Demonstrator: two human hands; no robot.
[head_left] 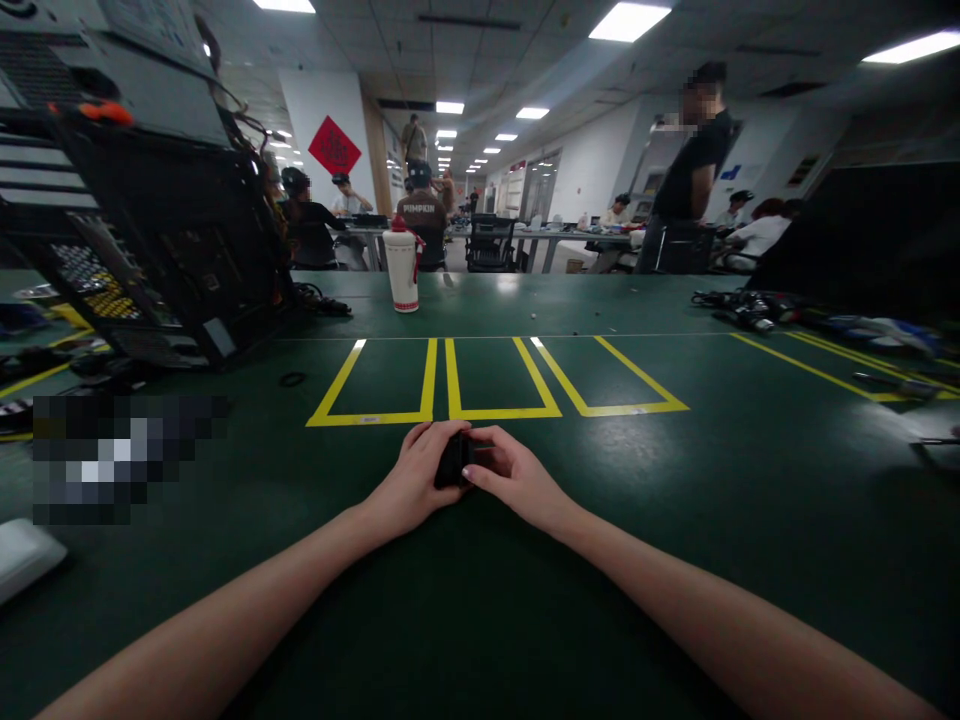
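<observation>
Between my two hands, low over the green table, is a small black box-like object [453, 462]; its exact kind cannot be made out. My left hand [417, 468] wraps around its left side, thumb below and fingers over the top. On the other side my right hand [516, 474] pinches its right edge with thumb and fingertips. Much of the object is covered by the fingers. Just beyond the hands, yellow tape [504, 412] marks three open-topped outlines on the tabletop.
A white bottle with a red lid [402, 268] stands farther back. At left are an open black computer case [187, 240], a black ring [292, 379] and a white object [26, 558]. Cables and tools [750, 308] lie at right. Several people are in the background.
</observation>
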